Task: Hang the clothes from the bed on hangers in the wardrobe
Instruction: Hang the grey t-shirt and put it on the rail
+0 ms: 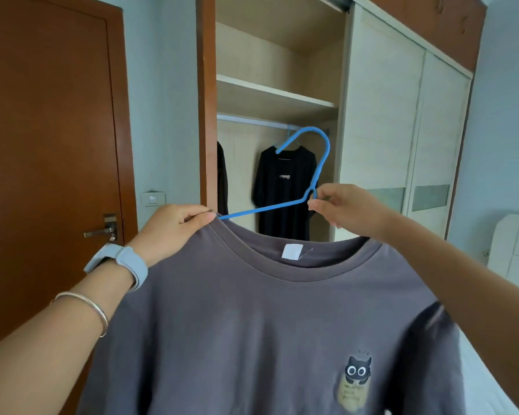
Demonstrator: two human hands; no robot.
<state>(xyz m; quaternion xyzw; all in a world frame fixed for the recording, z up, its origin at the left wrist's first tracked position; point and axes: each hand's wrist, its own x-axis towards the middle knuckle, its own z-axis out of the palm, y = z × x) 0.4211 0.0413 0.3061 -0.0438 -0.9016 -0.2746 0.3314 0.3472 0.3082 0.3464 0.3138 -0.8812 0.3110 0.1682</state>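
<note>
A grey T-shirt (252,319) with a small cat print hangs in front of me, held up at the collar. My left hand (174,227) pinches the collar's left side, where one arm of a blue hanger (319,172) enters the neck opening. My right hand (345,206) grips the hanger at its neck, just below the hook. Behind, the open wardrobe (277,94) has a rail (252,119) with a black T-shirt (285,190) hanging on another blue hanger.
A brown door (48,145) stands closed at the left. The wardrobe's pale sliding doors (402,130) cover its right side. A dark garment (222,178) hangs at the wardrobe's left edge. A white bed surface (480,378) lies at the lower right.
</note>
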